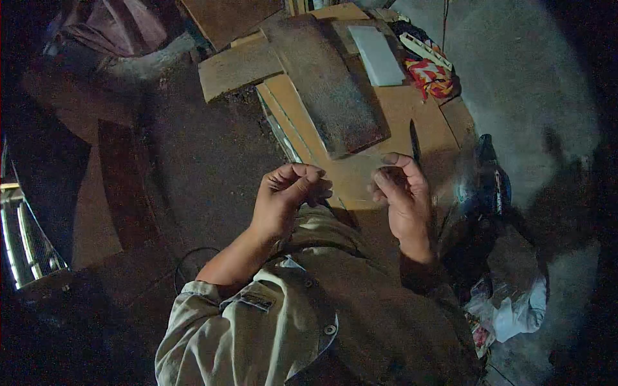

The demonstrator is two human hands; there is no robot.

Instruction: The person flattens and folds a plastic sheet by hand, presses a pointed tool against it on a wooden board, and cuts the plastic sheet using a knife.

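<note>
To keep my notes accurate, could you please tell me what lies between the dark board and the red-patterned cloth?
The head view shows a white slab between them.

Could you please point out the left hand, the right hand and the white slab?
Left hand (285,196), head view: middle of the hand.
Right hand (406,196), head view: middle of the hand.
White slab (378,56), head view: middle of its upper face.

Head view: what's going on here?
A person is working bare-handed: the left hand is pinched, thumb to fingers, and the right hand is curled opposite, apart from it. Whether anything thin runs between them is too faint to tell. Beyond the hands, a dark board and a white slab lie over a tan surface, untouched.
</note>
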